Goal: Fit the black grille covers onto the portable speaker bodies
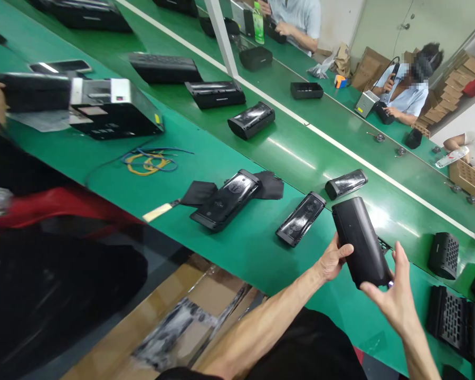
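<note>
Gripping the black casing [362, 240] in my left hand [334, 258], I have my thumb over its smooth face and the other fingers partly hidden behind it. The casing is tilted in front of me, above the green bench [237, 253]. My right hand [398, 287] is spread at its lower end, fingers unclosed; whether that thumb touches the casing, I cannot tell. Just beyond lies a glossy-topped unit [346, 183], with another speaker unit [301, 219] to the left and a perforated black housing [444, 256] to the right.
</note>
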